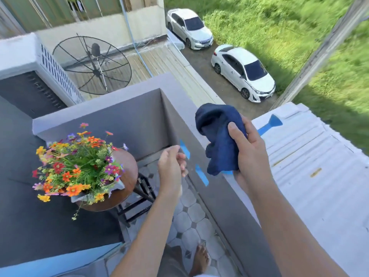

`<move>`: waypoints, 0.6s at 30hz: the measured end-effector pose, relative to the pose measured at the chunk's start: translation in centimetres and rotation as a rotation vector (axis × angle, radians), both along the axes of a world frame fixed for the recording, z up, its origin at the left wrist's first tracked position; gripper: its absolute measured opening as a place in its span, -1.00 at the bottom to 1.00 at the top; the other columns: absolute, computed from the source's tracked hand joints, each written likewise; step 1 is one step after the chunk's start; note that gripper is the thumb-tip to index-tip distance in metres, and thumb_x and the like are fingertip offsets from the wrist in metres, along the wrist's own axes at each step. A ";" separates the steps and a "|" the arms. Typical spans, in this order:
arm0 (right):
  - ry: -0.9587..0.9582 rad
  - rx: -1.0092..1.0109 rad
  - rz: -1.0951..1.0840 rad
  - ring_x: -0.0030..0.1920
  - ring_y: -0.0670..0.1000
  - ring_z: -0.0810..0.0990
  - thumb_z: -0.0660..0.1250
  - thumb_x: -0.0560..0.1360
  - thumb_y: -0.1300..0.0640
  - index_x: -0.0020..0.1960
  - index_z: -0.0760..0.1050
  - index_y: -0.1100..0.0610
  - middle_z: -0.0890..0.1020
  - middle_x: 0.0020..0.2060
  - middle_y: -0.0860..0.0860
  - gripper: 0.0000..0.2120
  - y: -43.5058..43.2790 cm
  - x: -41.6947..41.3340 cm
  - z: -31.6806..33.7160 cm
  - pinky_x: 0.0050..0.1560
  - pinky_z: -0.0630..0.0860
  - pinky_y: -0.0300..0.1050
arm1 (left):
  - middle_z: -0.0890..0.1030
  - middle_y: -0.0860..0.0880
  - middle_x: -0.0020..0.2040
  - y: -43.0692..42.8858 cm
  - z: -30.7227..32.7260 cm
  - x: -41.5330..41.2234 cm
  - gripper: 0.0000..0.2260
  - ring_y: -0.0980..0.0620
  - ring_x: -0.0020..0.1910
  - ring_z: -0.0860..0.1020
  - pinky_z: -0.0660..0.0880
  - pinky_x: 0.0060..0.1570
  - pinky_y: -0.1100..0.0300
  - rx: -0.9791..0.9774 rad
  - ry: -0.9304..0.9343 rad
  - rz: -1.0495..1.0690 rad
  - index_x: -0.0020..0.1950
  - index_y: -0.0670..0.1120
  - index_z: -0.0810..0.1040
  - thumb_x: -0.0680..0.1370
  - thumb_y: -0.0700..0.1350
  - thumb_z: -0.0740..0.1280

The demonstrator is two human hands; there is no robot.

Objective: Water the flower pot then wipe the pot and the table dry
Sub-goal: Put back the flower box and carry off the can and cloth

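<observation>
A pale flower pot (117,186) full of orange, red, yellow and purple flowers (75,166) stands on a small round brown table (129,170) at the left of the balcony. My right hand (249,152) grips a bunched dark blue cloth (217,136) above the grey balcony wall. My left hand (171,166) hovers beside the table's right edge, fingers loosely curled, with nothing in it. No watering vessel is in view.
The grey parapet wall (209,188) with blue tape strips runs along the right. Tiled floor (191,214) and my bare foot (199,260) lie below. A dark wall and an air-conditioner unit (30,62) stand at left. Cars and grass lie far below.
</observation>
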State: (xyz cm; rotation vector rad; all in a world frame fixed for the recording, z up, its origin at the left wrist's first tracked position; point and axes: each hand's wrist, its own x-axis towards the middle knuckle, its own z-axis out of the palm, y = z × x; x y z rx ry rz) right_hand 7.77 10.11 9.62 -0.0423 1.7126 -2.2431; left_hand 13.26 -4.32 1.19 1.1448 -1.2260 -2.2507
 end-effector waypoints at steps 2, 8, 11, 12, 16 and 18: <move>0.027 -0.029 -0.080 -0.04 0.11 0.65 0.31 0.62 0.12 0.31 0.52 0.05 0.65 0.12 0.10 -0.73 2.7 -0.9 1.4 -0.11 0.64 0.10 | 0.47 0.00 -0.39 2.8 3.0 -2.0 -0.91 0.09 -0.56 0.27 0.14 -0.57 0.27 0.009 0.062 -0.116 -0.04 -0.14 0.52 0.55 -0.17 0.24; -0.014 -0.045 -0.324 0.06 0.17 0.59 0.34 0.58 0.08 0.28 0.55 0.03 0.64 0.17 0.17 -0.73 8.9 -2.6 1.2 0.06 0.54 0.24 | 0.49 -0.01 -0.39 10.9 3.7 -6.7 -0.82 0.07 -0.50 0.27 0.21 -0.57 0.28 0.256 -0.040 -0.521 0.00 -0.12 0.57 0.55 -0.03 0.29; -0.017 -0.018 -0.420 0.06 0.08 0.60 0.35 0.59 0.09 0.26 0.56 -0.01 0.65 0.17 0.10 -0.75 12.1 -2.7 1.2 0.00 0.53 0.08 | 0.60 -0.02 -0.32 13.7 1.5 -8.7 -0.69 0.06 -0.46 0.38 0.28 -0.56 0.28 0.511 -0.056 -0.517 0.05 -0.11 0.47 0.51 0.11 0.35; -0.016 -0.014 -0.452 0.06 0.06 0.59 0.35 0.59 0.09 0.26 0.56 -0.02 0.66 0.16 0.07 -0.74 13.3 -2.7 1.2 -0.02 0.53 0.05 | 0.61 -0.03 -0.28 14.5 1.0 -9.3 -0.68 0.06 -0.49 0.38 0.28 -0.58 0.28 0.558 -0.058 -0.455 0.03 -0.10 0.44 0.50 0.12 0.37; -0.045 0.007 -0.511 0.01 0.01 0.59 0.35 0.59 0.08 0.26 0.56 -0.06 0.65 0.18 0.07 -0.75 16.1 -2.4 0.9 -0.12 0.54 -0.01 | 0.59 -0.05 -0.12 15.8 0.4 -10.2 -0.72 0.09 -0.48 0.33 0.25 -0.55 0.25 0.544 -0.053 -0.259 0.03 -0.07 0.49 0.51 0.11 0.39; -0.066 0.009 -0.531 0.01 0.01 0.60 0.35 0.59 0.08 0.27 0.56 -0.06 0.63 0.21 0.08 -0.74 16.6 -2.3 0.7 -0.16 0.55 -0.02 | 0.58 -0.02 -0.08 15.9 0.2 -10.7 -0.71 0.11 -0.50 0.32 0.26 -0.56 0.26 0.540 -0.033 -0.218 0.07 -0.07 0.54 0.52 0.12 0.39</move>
